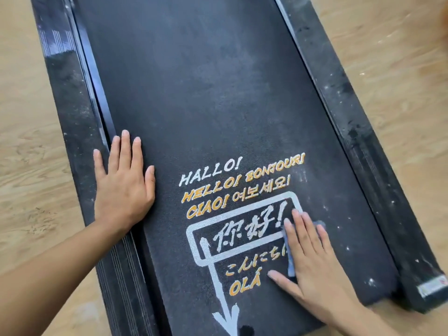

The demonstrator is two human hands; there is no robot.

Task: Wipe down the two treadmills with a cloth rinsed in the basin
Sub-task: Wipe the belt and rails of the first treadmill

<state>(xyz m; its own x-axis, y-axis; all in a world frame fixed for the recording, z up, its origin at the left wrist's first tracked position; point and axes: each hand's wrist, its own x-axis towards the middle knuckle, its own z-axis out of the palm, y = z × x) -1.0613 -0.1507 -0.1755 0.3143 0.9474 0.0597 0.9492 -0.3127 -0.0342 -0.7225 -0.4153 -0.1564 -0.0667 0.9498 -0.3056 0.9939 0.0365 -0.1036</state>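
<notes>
The treadmill (194,93) fills the frame. Its belt looks hazy with dust toward the top and the right rail (351,122) is speckled, so I judge most of the wiping remains. No second treadmill or basin shows. My left hand (123,185) lies flat and empty at centre left. My right hand (312,263), fingers straight, presses the cloth (291,265) onto the belt at lower right.

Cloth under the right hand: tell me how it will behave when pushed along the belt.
The cloth looks thin and limp, lying flattened under the right hand, so it would probably bunch rather than slide stiffly. The treadmill belt looks grainy, so it likely drags.
</notes>
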